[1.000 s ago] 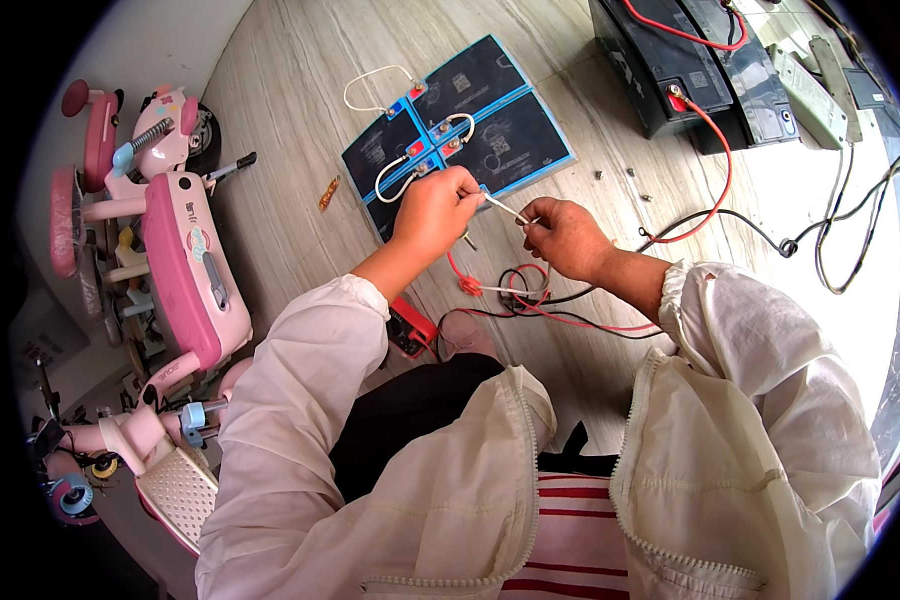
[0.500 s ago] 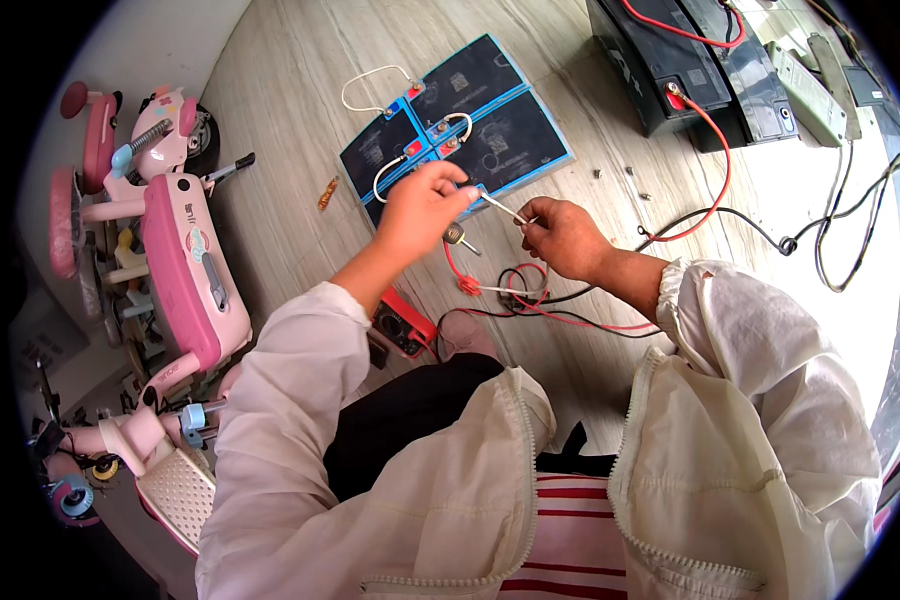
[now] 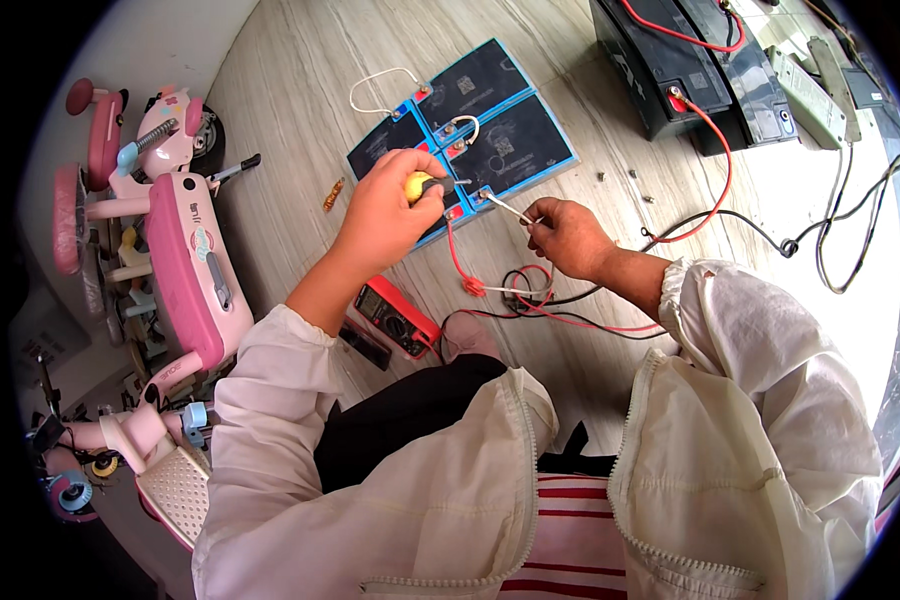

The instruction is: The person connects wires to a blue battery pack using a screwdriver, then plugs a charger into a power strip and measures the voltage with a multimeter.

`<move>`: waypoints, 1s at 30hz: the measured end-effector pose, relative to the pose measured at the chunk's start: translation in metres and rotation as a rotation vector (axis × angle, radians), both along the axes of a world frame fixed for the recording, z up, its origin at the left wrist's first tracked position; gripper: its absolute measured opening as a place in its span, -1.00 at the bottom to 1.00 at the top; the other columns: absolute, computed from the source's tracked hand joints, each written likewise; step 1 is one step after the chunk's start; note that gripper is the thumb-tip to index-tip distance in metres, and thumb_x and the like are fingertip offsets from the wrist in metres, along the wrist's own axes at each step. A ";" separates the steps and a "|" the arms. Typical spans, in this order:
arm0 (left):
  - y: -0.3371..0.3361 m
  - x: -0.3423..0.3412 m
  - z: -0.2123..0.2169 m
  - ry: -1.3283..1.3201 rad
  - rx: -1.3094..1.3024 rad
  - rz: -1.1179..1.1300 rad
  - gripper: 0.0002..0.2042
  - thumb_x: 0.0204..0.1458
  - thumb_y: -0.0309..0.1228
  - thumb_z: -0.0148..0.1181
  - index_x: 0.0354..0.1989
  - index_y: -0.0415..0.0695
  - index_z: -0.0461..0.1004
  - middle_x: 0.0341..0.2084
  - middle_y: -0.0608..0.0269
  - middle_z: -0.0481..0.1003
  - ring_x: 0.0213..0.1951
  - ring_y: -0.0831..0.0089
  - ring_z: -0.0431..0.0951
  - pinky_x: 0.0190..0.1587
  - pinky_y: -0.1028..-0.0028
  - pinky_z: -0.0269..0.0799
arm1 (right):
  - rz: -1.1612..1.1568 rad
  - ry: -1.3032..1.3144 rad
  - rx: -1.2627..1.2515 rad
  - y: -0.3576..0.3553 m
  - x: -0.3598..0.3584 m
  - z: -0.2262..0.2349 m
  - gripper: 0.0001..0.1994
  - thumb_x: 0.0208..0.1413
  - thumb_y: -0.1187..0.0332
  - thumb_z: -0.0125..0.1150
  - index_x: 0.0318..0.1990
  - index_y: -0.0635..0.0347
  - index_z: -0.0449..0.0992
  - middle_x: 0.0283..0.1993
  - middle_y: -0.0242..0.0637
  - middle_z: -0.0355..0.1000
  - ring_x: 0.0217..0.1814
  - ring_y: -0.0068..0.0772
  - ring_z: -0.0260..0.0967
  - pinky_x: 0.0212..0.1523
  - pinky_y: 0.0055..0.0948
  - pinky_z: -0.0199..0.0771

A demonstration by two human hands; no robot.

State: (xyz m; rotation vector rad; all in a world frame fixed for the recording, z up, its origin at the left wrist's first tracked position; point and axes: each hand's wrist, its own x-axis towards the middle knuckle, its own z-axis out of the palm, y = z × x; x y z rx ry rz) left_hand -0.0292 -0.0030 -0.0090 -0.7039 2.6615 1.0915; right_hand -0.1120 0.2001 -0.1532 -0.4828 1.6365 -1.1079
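My left hand (image 3: 385,208) is closed round the yellow handle of a short screwdriver (image 3: 419,186). The screwdriver's shaft points right, over the near edge of a group of black batteries with blue edges (image 3: 518,142). Between its thumb and fingers, my right hand (image 3: 568,238) pinches a white wire (image 3: 506,207). The wire's other end lies at a terminal (image 3: 485,194) on the near edge of the right battery. A second white wire (image 3: 473,126) loops between terminals in the middle, and a third (image 3: 375,74) arches at the far left. My left hand hides part of the near-left battery.
A red multimeter (image 3: 398,318) lies near my foot, with red and black leads (image 3: 530,290) tangled beside it. Large black batteries (image 3: 670,70) with red cables stand at the far right. Small screws (image 3: 634,175) lie on the floor. A pink children's bike (image 3: 185,265) is at left.
My left hand has drawn back left from the white wire's terminal end, and the screwdriver's shaft has swung up to point right. My right hand stays on the wire.
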 end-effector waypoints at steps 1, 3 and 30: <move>0.003 -0.002 0.001 0.006 -0.047 -0.043 -0.84 0.08 -0.50 0.20 -0.16 -0.18 0.47 -0.24 0.30 0.44 -0.26 0.53 0.41 -0.19 0.53 0.35 | 0.002 0.007 0.001 0.000 0.000 0.000 -0.83 0.18 0.43 0.08 -0.14 0.27 0.54 -0.33 -0.10 0.59 -0.23 -0.15 0.57 -0.08 -0.24 0.53; 0.009 -0.003 0.001 0.018 -0.088 -0.082 -0.83 0.05 -0.48 0.24 -0.18 -0.18 0.48 -0.26 0.23 0.45 -0.25 0.42 0.45 -0.18 0.46 0.39 | 0.005 0.019 0.002 0.000 0.000 -0.001 -0.83 0.18 0.44 0.08 -0.15 0.28 0.54 -0.33 -0.10 0.59 -0.23 -0.15 0.57 -0.08 -0.24 0.53; 0.013 -0.003 -0.010 0.005 -0.140 -0.112 -0.83 0.07 -0.42 0.24 -0.18 -0.17 0.51 -0.25 0.18 0.47 -0.28 0.41 0.48 -0.18 0.44 0.40 | 0.006 0.001 0.014 0.000 -0.003 0.004 -0.83 0.19 0.43 0.09 -0.14 0.27 0.54 -0.32 -0.12 0.59 -0.23 -0.19 0.57 -0.07 -0.26 0.52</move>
